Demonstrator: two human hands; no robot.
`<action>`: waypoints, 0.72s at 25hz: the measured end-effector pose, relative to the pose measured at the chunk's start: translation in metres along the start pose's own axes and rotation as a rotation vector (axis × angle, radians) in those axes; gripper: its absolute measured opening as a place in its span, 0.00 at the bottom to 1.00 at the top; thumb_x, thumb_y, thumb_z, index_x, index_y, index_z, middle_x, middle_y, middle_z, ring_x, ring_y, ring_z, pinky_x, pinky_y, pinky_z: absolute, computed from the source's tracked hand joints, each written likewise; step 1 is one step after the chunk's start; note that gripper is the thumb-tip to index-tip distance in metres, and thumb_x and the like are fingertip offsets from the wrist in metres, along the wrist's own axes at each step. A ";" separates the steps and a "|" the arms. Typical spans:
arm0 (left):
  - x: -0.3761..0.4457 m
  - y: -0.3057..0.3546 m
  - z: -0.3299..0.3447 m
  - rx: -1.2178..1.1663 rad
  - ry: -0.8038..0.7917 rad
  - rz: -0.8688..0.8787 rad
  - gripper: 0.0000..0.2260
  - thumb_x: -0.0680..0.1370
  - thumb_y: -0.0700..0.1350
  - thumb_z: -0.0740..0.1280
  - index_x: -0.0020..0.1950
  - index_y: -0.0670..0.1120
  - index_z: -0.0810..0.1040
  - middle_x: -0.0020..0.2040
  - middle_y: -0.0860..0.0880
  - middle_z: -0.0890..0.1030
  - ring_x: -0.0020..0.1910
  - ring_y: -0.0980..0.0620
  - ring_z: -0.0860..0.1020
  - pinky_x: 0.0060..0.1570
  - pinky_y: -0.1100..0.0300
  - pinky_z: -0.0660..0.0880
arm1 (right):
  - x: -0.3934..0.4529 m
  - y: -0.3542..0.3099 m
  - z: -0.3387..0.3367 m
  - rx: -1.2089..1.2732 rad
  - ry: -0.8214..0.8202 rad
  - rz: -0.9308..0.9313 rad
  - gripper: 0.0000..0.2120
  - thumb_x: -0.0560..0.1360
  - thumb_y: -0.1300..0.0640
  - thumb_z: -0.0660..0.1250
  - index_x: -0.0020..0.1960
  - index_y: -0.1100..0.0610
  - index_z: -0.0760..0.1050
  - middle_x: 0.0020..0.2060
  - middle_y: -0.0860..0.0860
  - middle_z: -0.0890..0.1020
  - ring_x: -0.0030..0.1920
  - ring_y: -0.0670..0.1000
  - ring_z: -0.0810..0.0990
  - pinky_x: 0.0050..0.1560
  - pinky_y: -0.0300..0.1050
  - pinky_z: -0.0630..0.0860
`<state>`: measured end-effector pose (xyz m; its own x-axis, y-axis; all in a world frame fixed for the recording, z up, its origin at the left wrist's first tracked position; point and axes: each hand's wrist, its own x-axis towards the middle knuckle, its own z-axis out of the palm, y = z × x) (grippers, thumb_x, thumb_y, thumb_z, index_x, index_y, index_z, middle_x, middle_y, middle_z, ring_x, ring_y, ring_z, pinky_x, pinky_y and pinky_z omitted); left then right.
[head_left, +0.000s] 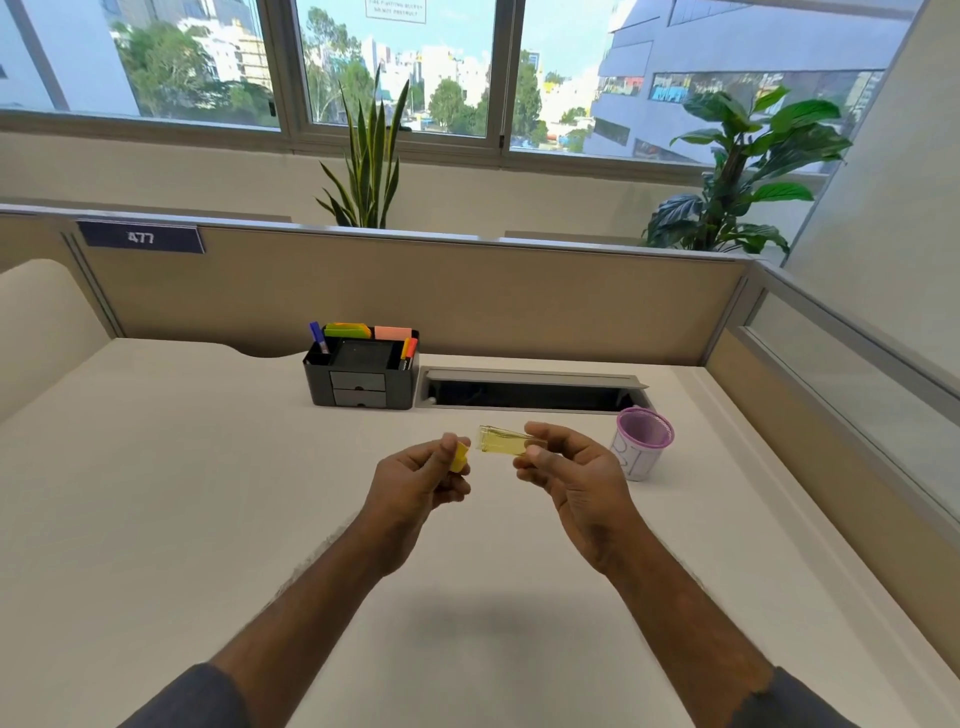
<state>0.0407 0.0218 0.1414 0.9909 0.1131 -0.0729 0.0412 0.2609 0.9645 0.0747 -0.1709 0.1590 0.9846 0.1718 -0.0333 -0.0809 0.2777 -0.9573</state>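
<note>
1. I see both hands raised above the pale surface (156, 493), meeting near the middle of my view. The work in hand is a small two-part container.
2. The right hand (571, 478) pinches the clear yellow case (501, 440) at its closed end between thumb and fingers (550, 435). The case lies on its side in the air, with its mouth pointing to 9 o'clock.
3. The left hand (415, 483) is curled round the yellow cap (460, 457), gripping it just off the case's mouth. Cap and case sit close together but apart, not touching.
4. Done so far, as I judge it: the cap is off and the case is open. Thin pale things show through its wall — too small for me to name.
5. Left to do: from this one view I cannot tell whether the cap is going on or coming away. Either way, the contents are inside and nothing lies on the surface below the hands.
6. Around them: a purple mesh cup (644, 441) stands at 3 o'clock of the right hand. A black desk organiser (361, 371) with markers stands at 11 o'clock — both well apart from the case.
</note>
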 end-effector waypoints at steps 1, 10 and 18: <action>-0.001 0.001 0.000 0.011 0.011 0.000 0.20 0.72 0.60 0.66 0.53 0.47 0.84 0.36 0.48 0.82 0.34 0.52 0.79 0.39 0.61 0.79 | -0.001 -0.001 0.002 -0.042 0.000 -0.021 0.11 0.74 0.67 0.68 0.54 0.55 0.81 0.50 0.57 0.84 0.48 0.56 0.85 0.46 0.43 0.81; -0.007 0.001 0.007 0.158 0.106 0.102 0.25 0.72 0.64 0.63 0.48 0.41 0.77 0.32 0.48 0.79 0.28 0.54 0.75 0.31 0.61 0.75 | -0.013 -0.004 0.011 -0.277 -0.051 -0.158 0.10 0.73 0.65 0.70 0.54 0.57 0.80 0.45 0.57 0.85 0.42 0.53 0.85 0.42 0.39 0.81; -0.011 0.000 0.002 0.146 0.092 0.209 0.12 0.68 0.53 0.71 0.47 0.48 0.83 0.33 0.52 0.82 0.31 0.54 0.77 0.34 0.64 0.77 | -0.011 0.000 0.013 -0.346 -0.040 -0.134 0.08 0.74 0.56 0.70 0.50 0.58 0.82 0.33 0.53 0.84 0.31 0.55 0.83 0.34 0.44 0.82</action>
<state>0.0300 0.0185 0.1427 0.9642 0.2384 0.1158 -0.1387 0.0819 0.9869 0.0614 -0.1602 0.1631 0.9754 0.1945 0.1034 0.1121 -0.0346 -0.9931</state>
